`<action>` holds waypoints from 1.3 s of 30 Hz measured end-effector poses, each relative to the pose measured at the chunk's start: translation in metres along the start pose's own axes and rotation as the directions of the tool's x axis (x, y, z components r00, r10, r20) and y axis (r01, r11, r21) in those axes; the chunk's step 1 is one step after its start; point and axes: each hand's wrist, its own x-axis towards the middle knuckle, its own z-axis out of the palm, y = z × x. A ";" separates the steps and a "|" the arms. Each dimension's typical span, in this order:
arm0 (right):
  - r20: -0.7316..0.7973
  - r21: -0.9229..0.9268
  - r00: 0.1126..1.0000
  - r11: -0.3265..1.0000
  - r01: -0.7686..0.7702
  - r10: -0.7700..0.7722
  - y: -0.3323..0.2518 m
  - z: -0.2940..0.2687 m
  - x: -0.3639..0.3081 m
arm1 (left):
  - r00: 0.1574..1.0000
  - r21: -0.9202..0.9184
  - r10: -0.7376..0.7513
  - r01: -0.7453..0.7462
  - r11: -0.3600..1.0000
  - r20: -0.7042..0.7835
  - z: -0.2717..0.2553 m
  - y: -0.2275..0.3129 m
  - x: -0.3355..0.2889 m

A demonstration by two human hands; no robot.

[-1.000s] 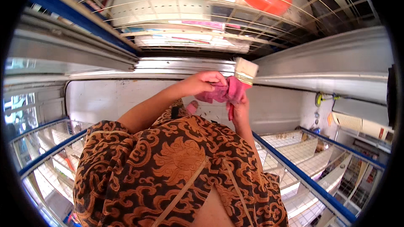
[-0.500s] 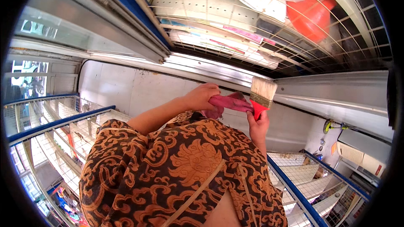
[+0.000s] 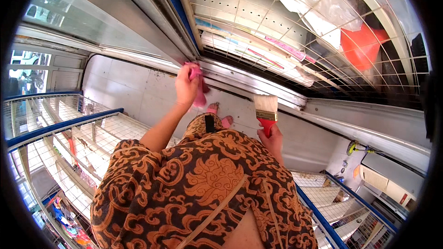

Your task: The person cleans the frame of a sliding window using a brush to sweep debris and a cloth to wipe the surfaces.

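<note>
A crumpled pink cloth [image 3: 200, 97] hangs from my left hand [image 3: 185, 85], whose fingers are closed on it. That hand is stretched forward, close to the near end of a metal door frame [image 3: 181, 56] and the sill below it. To the right, my right hand [image 3: 272, 138] grips the red handle of a wide paintbrush [image 3: 266, 109]. The brush stands nearly upright, its pale bristles pointing away from me. Cloth and brush are well apart.
Ahead rises a wire rack [image 3: 258, 9] with plastic bags, flat boxes and a red-orange object [image 3: 362, 48]. Wire shelves with blue edges [image 3: 64, 129] flank me on the left, and more wire shelving [image 3: 323, 186] on the right. My feet in pink sandals [image 3: 226, 121] stand on the pale tiled floor [image 3: 134, 87].
My left hand has moved forward and left with the cloth, away from the brush, where the cloth was stretched to my right hand. The brush has shifted slightly left and down.
</note>
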 end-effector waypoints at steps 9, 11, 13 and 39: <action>0.006 0.001 0.974 0.974 -0.226 0.226 -0.010 0.003 -0.007 | 0.916 0.488 0.258 -0.385 0.783 0.308 0.049 -0.051 0.009; 0.012 0.047 0.968 0.967 -0.250 0.250 -0.008 0.004 -0.011 | 0.885 0.516 0.177 -0.403 0.756 0.432 0.046 -0.047 0.014; -0.013 -0.011 0.969 0.969 -0.247 0.247 -0.005 0.006 -0.015 | 0.852 0.543 0.148 -0.444 0.713 0.503 0.043 -0.043 0.020; 0.067 0.234 0.951 0.922 -0.308 0.301 0.029 -0.080 0.034 | 0.771 0.671 0.206 -0.629 0.392 0.602 0.036 -0.041 0.024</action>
